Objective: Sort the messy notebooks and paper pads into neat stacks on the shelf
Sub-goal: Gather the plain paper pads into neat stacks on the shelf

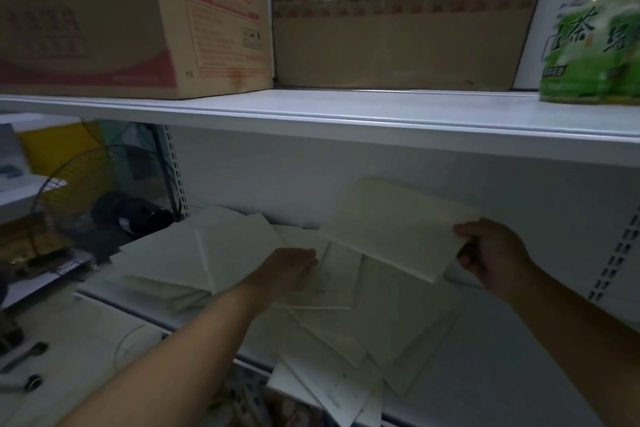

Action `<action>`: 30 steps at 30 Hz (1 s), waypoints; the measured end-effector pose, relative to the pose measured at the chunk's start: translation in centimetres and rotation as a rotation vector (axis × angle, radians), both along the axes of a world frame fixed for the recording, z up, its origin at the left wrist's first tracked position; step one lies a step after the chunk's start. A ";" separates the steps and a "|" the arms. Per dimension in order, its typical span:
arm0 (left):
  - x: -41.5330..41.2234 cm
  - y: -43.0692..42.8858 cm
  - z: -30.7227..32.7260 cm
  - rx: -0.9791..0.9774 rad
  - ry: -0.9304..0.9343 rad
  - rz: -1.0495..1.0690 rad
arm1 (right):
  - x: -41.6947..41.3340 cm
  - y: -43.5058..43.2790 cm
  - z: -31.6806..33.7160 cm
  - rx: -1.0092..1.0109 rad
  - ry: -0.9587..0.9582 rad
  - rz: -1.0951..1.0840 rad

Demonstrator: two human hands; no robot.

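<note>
While my R hand [491,253] pinches pad [391,229] by its right edge, I rate it prob. light, thin, bendy; best grip mid-edge. L hand [291,270] on loose pile [374,329], hold unclear.

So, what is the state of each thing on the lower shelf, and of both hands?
lifted pad: in the air, tilted.
right hand: pinches the lifted pad's edge.
loose pads: scattered, overlapping, some overhanging the shelf front.
left hand: rests on loose pads; grip unclear.
left stack: uneven.
</note>
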State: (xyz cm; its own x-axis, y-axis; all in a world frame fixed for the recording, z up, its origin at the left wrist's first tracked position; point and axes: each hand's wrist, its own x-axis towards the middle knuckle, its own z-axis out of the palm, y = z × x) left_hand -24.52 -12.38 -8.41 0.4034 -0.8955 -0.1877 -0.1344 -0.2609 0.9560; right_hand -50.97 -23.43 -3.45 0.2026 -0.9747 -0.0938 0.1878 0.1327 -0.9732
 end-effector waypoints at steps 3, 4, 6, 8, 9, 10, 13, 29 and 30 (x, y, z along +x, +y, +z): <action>-0.7 -0.1 0.8 -0.020 0.149 -0.041 | 2.0 1.3 -0.8 0.034 -0.056 0.114; -0.7 -0.1 1.1 -0.067 0.289 -0.052 | 3.3 2.0 -1.3 0.024 -0.026 0.175; -0.7 0.1 1.4 -0.199 0.520 -0.042 | 6.4 3.5 -2.1 -0.010 0.018 0.284; 0.4 1.1 1.5 -0.348 0.571 0.086 | 9.7 4.8 -2.9 -0.073 0.094 0.421; 1.5 2.0 1.6 -0.388 0.538 0.169 | 11.2 5.4 -3.3 -0.115 0.179 0.519; 2.9 2.9 1.5 -0.419 0.505 0.238 | 12.7 5.6 -3.8 -0.154 0.284 0.617; 7.0 6.7 1.2 -0.435 0.423 0.341 | 16.4 5.4 -5.2 -0.506 0.752 0.677; 13.3 16.9 -2.2 -0.258 0.469 0.625 | 25.5 3.1 -3.5 -0.468 1.337 0.627; 13.4 17.1 -2.2 -0.248 0.461 0.627 | 25.2 2.8 -3.3 -0.457 1.307 0.636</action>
State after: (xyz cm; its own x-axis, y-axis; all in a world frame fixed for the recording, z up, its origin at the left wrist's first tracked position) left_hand -11.15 4.74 -10.57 0.7739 -0.5666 -0.2829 0.3869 0.0692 0.9195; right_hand -25.77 -20.66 -6.72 0.6031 -0.7547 -0.2583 -0.7807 -0.4918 -0.3857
